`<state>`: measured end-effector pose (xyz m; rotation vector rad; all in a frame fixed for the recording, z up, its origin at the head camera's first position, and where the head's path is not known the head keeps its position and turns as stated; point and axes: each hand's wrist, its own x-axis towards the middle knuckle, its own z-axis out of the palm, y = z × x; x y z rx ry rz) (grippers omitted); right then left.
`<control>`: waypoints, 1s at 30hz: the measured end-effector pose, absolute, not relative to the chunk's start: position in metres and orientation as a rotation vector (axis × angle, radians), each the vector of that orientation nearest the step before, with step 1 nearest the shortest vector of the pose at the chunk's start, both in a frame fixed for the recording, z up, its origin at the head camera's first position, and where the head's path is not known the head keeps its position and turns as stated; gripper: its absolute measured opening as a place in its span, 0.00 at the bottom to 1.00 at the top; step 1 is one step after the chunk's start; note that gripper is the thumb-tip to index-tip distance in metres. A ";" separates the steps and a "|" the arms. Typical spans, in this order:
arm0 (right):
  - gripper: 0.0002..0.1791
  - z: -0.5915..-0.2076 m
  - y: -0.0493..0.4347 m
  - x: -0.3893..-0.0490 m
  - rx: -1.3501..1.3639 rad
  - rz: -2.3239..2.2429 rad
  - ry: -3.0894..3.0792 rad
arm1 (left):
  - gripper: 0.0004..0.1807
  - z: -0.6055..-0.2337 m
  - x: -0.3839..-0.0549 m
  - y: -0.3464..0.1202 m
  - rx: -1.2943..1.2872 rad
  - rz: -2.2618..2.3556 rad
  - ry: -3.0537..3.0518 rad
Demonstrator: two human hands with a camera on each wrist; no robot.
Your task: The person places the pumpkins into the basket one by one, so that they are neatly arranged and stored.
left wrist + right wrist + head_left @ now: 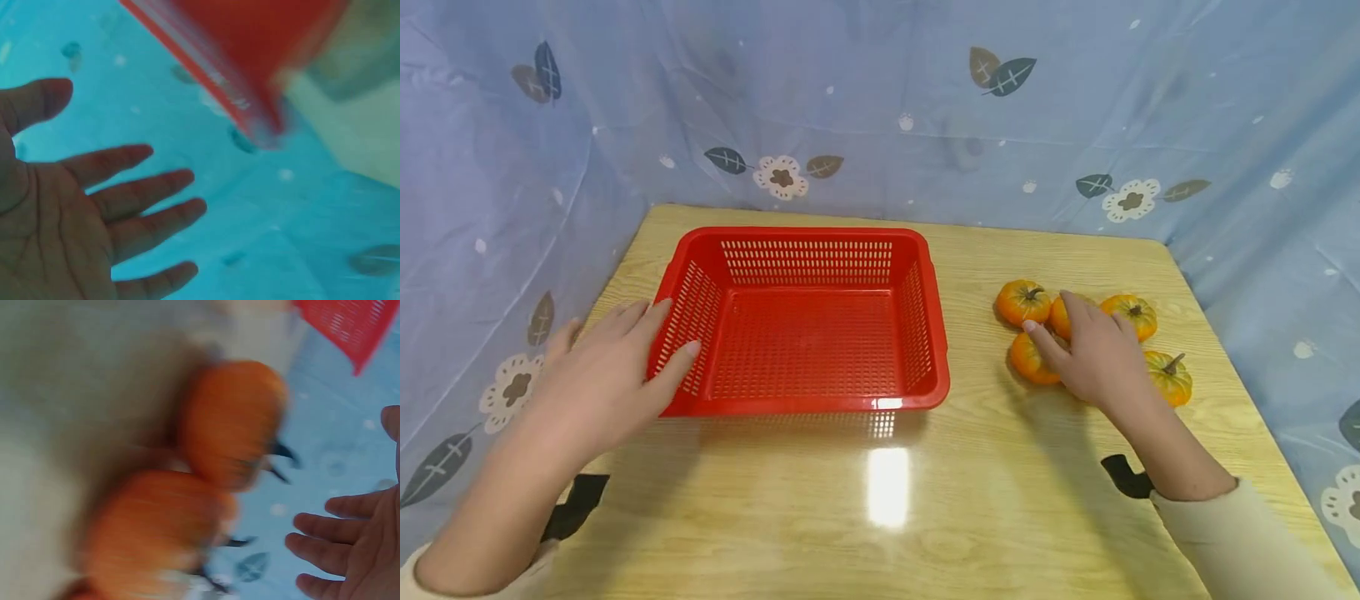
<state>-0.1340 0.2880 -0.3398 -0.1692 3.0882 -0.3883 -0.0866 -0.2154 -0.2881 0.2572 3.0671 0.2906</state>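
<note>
A red plastic basket [808,342] with slatted sides sits on the left half of the table, nothing inside it. By its left rim is my left hand [606,375], fingers spread; the left wrist view shows its palm bare and the blurred basket [250,56] apart from it. Several small orange pumpkins [1022,302] with green-brown stems lie grouped at the right. Over this group hovers my right hand [1097,350], partly hiding some of them. Its fingers [328,528] are extended and hold nothing, with blurred pumpkins [234,425] beside them in the right wrist view.
The light wood-grain table [820,517] carries a bright reflection at its front middle. Blue patterned cloth [895,100] hangs behind it and on both sides. Black pieces [576,504] show near both wrists.
</note>
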 end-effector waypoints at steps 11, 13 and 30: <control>0.50 -0.388 0.299 -0.117 -0.214 -0.365 3.229 | 0.39 -0.352 -0.056 -0.251 -0.115 0.770 3.028; 0.50 -0.393 0.298 -0.116 -0.213 -0.372 3.221 | 0.37 -0.359 -0.055 -0.252 -0.162 0.934 2.993; 0.49 -0.395 0.295 -0.126 -0.237 -0.516 3.157 | 0.30 -0.367 -0.055 -0.245 -0.663 1.747 2.630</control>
